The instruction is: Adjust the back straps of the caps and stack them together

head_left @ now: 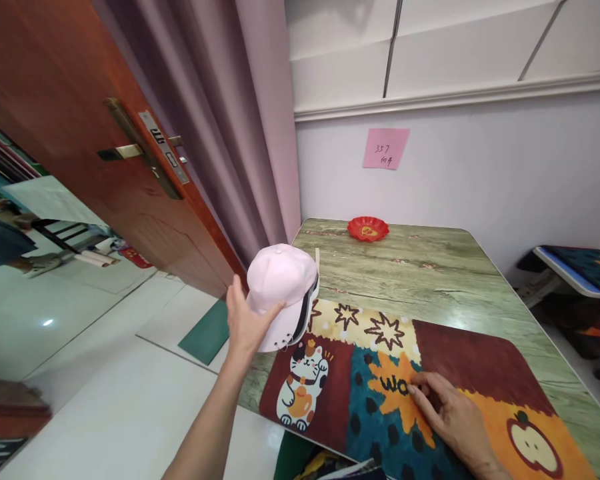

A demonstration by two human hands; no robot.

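- Lilac curtain (267, 127) and an open wooden door (70, 100) stand left of a wood-patterned table (410, 273); a pink note (386, 148) is stuck on the wall behind it.
- Near the table's far edge sits a red dish (368, 229), well apart from both hands.
- Across the nearer part lies a patterned mat (475, 357), spread flat, with a cat, an orange burst and a cut apple on it.
- At the table's left edge is the pink cap (280, 273), crown up; whether it touches the table, I cannot tell.
- My left hand (250, 320) has hold of the cap's near side, thumb over the brim and fingers partly spread behind.
- My right hand (450, 413) rests on the mat, fingers loosely curled; nothing shows in it, though I cannot tell if it pinches the cloth.
- Handling seems partway, I judge: the cap is in hand, its release not yet done.
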